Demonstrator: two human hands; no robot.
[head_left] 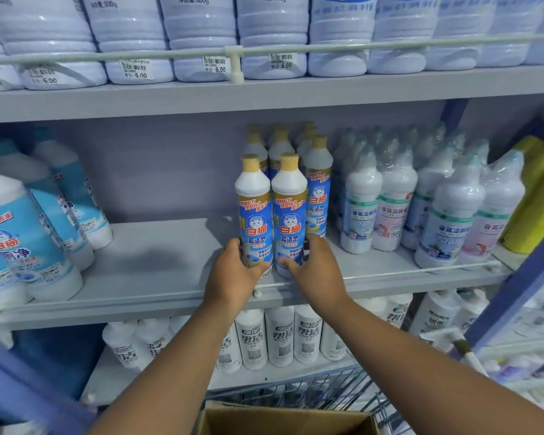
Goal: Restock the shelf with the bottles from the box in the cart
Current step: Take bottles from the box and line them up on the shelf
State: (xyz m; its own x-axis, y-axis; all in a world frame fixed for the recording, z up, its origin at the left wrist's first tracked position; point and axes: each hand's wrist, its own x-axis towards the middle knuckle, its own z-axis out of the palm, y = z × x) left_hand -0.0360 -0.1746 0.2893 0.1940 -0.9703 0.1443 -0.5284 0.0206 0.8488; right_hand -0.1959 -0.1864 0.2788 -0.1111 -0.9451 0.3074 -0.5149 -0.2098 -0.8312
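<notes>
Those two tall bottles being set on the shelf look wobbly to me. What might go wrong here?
1. The left hand and right hand each hold a tall, narrow bottle, the left bottle and right bottle, low down; a nudge could tip them.
2. They stand close before the back row; pushing further could topple those.
3. They sit near the shelf edge, guarded only by a thin rail, so one might fall toward the cardboard box.

Above me, large pale jugs point(201, 36) with price tags point(215, 65); right, shrink-wrapped white bottles point(390, 199), yellow bottles point(537, 196).
</notes>
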